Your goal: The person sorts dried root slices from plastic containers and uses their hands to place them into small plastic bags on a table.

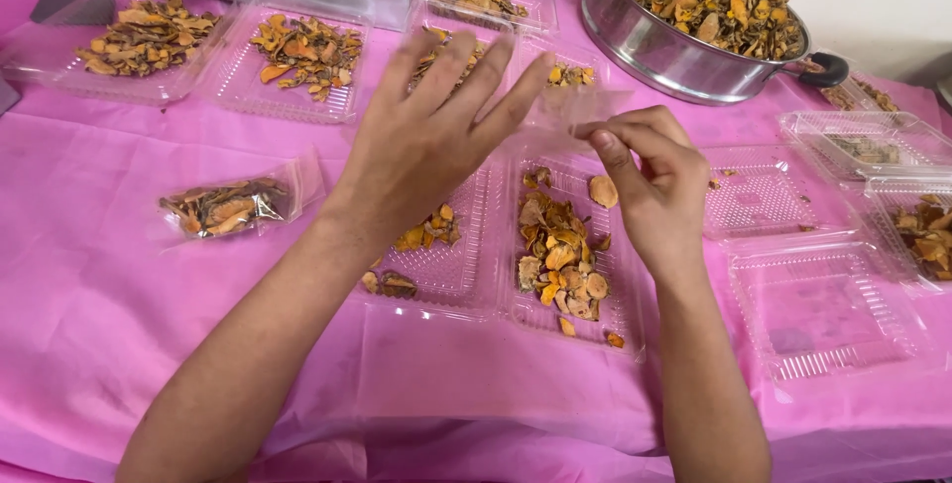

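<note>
Single head-mounted camera, angled steeply down and forward toward 12 o'clock, close above the pink tablecloth (119,314) (no second view); metal pot (659,52) at 1 o'clock.

Pink-covered table (119,344), clear plastic trays (823,319), steel pot (674,52), filled pouch (230,207)

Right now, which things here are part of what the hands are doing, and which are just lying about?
In use: left hand, right hand, clear bag, open tray of dried slices.
Lying about: filled bag, metal pot, empty tray.
</note>
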